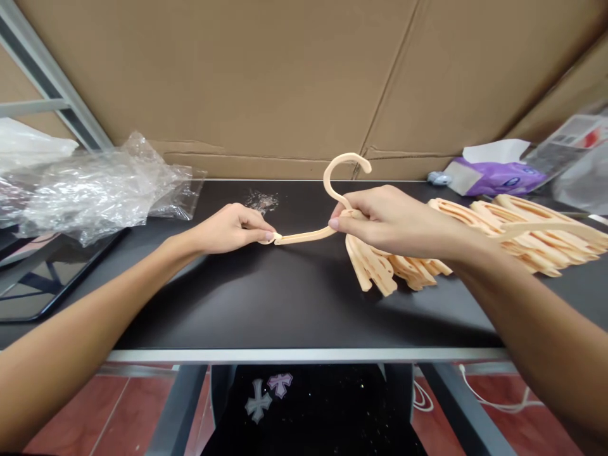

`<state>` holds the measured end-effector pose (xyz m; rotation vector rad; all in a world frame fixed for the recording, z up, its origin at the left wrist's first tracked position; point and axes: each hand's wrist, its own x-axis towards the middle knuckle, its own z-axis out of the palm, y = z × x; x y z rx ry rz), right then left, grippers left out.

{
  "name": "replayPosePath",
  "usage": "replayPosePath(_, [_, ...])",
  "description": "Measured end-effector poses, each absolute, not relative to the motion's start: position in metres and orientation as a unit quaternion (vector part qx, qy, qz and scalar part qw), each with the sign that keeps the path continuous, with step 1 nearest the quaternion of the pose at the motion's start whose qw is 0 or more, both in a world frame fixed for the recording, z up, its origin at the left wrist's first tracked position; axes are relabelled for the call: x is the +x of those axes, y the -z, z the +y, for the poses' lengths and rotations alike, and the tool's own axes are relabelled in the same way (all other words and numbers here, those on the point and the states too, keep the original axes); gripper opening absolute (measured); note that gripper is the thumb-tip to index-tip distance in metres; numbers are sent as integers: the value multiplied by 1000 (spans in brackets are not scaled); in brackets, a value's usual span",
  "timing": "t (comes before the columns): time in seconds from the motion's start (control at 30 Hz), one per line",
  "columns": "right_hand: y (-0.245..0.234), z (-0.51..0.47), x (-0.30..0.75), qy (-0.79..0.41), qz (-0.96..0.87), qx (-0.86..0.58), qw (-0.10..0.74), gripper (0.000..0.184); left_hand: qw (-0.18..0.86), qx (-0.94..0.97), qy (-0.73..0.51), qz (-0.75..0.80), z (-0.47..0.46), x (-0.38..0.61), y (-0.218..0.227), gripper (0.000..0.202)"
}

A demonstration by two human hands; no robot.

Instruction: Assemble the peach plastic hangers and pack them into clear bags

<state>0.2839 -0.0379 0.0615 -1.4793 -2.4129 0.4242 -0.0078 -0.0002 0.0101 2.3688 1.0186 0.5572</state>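
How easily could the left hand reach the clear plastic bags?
Probably yes: bare table lies between the left hand and the plastic bags, though it is pinching the end of the hanger.

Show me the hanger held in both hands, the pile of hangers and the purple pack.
held hanger [304,237]: head view, on its thin arm.
pile of hangers [532,247]: head view, on the stack's middle.
purple pack [494,177]: head view, on its front face.

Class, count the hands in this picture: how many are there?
2. The left hand pinches the hanger arm's tip; the right hand grips below its hook. No others show.
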Motion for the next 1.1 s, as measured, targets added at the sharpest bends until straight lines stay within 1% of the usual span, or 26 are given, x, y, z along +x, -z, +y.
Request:
replayPosePath(0.4, [-59,-33,290,-158,-845,-492,142,25,317,851,-166,385,4,-11,-16,22])
replayPosePath(0.7, [-58,-30,290,-157,-847,-484,155,23,316,864,-135,369,7,-11,-18,21])
replayPosePath(0.87, [-58,-28,290,-157,-852,-472,163,25,286,873,-144,368,4,-11,-16,19])
replayPosePath(1.0, [-60,-29,291,-152,-857,-468,152,24,310,865,-169,357,3,-12,-15,19])
replayPosePath(1.1, [-60,-29,290,-148,-858,-469,147,24,320,863,-164,356,5,-12,-16,20])
